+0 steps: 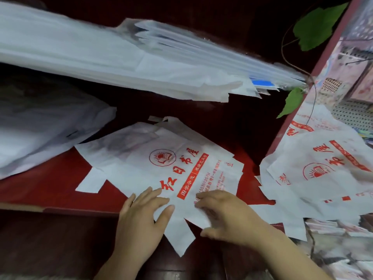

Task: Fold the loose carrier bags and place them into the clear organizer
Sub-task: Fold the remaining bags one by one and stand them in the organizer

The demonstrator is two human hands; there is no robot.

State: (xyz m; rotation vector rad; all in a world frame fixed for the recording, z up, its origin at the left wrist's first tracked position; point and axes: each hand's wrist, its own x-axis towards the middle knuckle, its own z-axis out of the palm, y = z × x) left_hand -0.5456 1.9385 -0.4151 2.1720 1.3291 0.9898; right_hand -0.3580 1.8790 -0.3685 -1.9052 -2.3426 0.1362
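A white carrier bag [171, 166] with red print lies flat on the red shelf [50, 184], its handles pointing toward me over the front edge. My left hand [141, 217] rests flat on the bag's near edge with fingers spread. My right hand [224, 213] lies beside it, fingers curled, pinching the bag's near part. More printed white bags [314, 178] lie in a loose heap at the right. The clear organizer cannot be made out.
A long stack of white bags [121, 57] spans the back, blurred. Another pale bundle [40, 134] sits at the left. A red upright [302, 93] divides the shelf from the right side. Green leaves [319, 25] hang at the top right.
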